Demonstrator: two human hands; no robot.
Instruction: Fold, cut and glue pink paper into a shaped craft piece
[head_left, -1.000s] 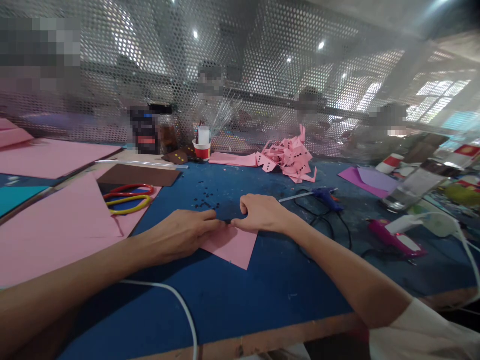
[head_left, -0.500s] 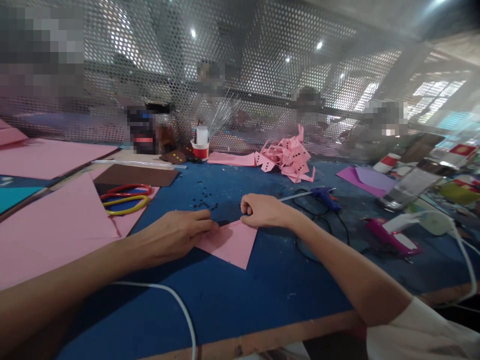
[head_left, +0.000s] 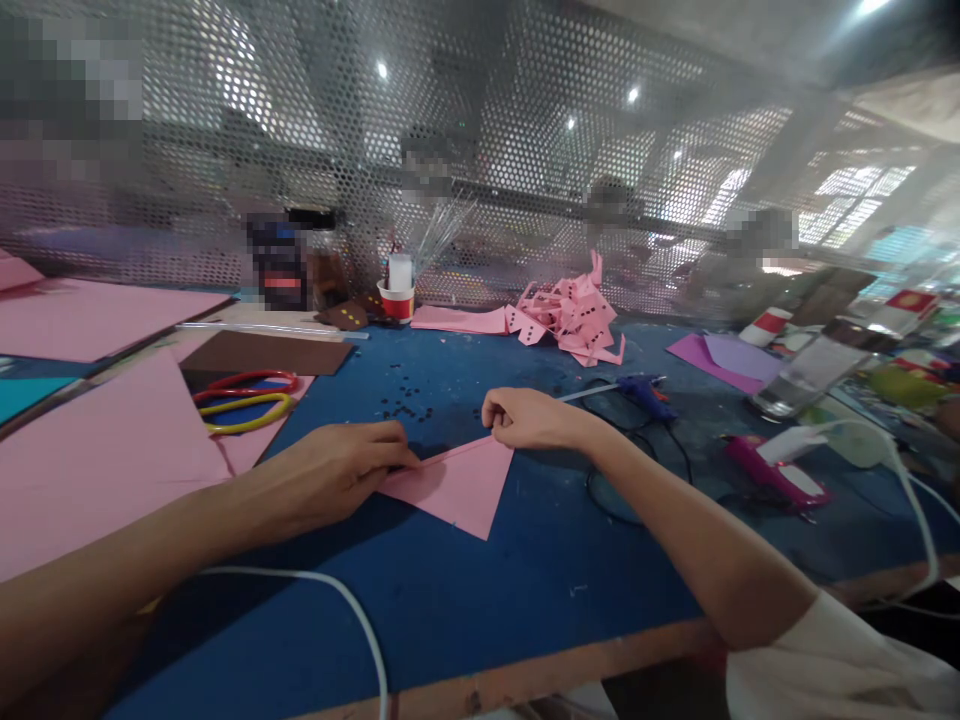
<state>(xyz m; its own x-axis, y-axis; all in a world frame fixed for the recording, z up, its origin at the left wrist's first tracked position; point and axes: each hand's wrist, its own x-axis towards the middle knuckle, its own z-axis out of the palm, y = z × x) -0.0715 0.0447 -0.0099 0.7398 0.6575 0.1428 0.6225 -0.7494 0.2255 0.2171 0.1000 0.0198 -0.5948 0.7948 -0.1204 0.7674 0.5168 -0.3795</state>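
Observation:
A small sheet of pink paper (head_left: 457,490) lies on the blue table between my hands, with a narrow fold along its far edge. My left hand (head_left: 352,465) has its fingers pressed together on the left end of that fold. At the right end, my right hand (head_left: 521,420) pinches the paper's far corner with curled fingers. Small black dots of paper (head_left: 407,408) are scattered just beyond the sheet. Scissors with red and yellow handles (head_left: 247,408) lie left of my left hand, on larger pink paper (head_left: 112,460).
Pink paper cut-outs with black dots (head_left: 566,315) are heaped at the back. A blue glue gun (head_left: 646,396) with its cord lies right of my right hand, near a magenta device (head_left: 776,470). A paper cup (head_left: 396,300) stands by the mesh panel. A white cable (head_left: 341,585) crosses the front.
My left hand has slid slightly left along the folded edge, baring more of the fold. My right hand stays at the right corner. The whole view has shifted slightly.

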